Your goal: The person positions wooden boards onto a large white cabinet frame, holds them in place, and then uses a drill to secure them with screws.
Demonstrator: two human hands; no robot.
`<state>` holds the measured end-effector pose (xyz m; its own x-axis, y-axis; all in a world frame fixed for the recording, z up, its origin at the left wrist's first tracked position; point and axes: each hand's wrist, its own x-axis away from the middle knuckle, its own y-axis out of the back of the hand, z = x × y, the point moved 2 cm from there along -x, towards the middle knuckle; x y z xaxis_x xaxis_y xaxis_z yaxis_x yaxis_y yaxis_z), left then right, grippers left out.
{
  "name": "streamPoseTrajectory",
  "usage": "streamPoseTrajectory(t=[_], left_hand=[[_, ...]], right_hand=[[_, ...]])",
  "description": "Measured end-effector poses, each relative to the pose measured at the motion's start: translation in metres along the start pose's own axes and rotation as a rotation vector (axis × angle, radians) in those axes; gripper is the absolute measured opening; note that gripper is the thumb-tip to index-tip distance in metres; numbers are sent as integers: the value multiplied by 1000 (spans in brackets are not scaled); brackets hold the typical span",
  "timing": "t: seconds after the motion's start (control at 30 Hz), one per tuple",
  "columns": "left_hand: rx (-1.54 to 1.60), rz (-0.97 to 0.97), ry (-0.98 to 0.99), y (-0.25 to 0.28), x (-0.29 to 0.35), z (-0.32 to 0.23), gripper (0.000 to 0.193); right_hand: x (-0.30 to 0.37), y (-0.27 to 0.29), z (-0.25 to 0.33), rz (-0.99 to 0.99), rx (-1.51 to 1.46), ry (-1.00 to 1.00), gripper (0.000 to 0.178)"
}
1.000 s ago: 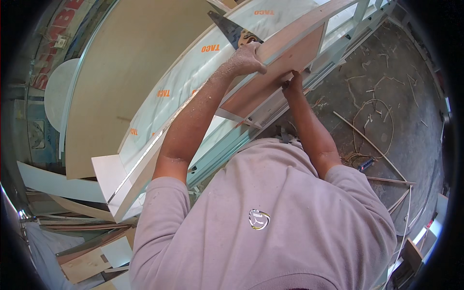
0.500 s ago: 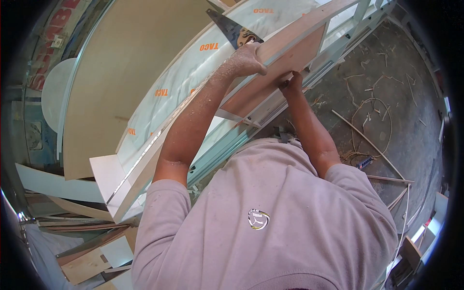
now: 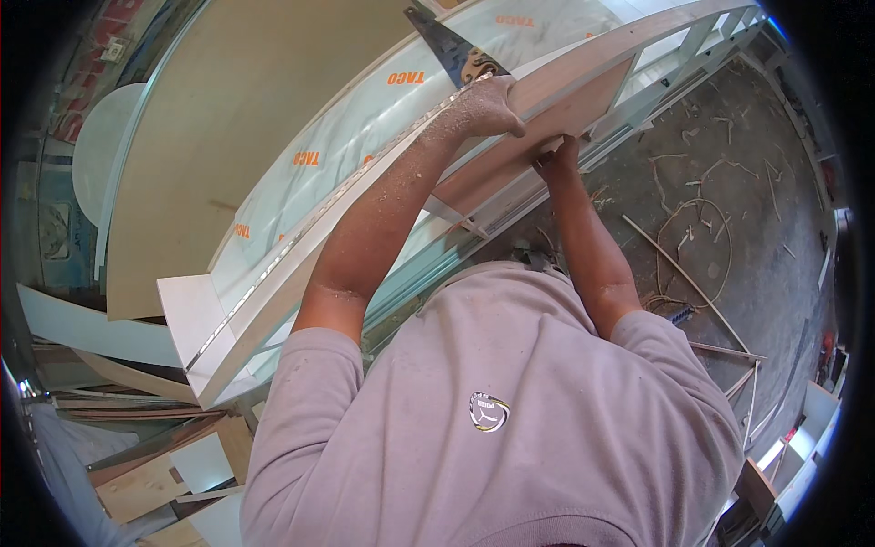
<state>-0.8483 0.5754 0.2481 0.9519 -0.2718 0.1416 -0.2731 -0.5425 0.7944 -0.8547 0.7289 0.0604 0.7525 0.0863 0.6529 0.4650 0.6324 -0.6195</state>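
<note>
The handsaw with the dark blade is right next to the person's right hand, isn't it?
Not quite: the handsaw with the dark blade is right next to the person's left hand. The head view shows this; the right hand is farther from it, by the reddish panel.

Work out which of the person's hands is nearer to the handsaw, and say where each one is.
Left. The left hand is over the wooden rail, right beside the handsaw; the right hand is farther away, lower in view, at the reddish panel.
</note>
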Motion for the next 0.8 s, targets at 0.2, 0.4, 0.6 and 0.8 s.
streamPoseTrajectory(t=[0.2,0.4,0.6,0.8], left_hand=[[-6,-11,0,2,6,10,63],[-17,12,-42,-1,-12,-21,72],[15,-26,47,10,3,-6,62],[91,28,104,2,-6,-31,60]], right_hand=[[1,-5,-10,-56,-1,-66,66],[-66,44,-2,334,-178,56,68],[-53,23,-30,-258,-137,-91,72],[-59,42,-17,-333,-113,-15,63]])
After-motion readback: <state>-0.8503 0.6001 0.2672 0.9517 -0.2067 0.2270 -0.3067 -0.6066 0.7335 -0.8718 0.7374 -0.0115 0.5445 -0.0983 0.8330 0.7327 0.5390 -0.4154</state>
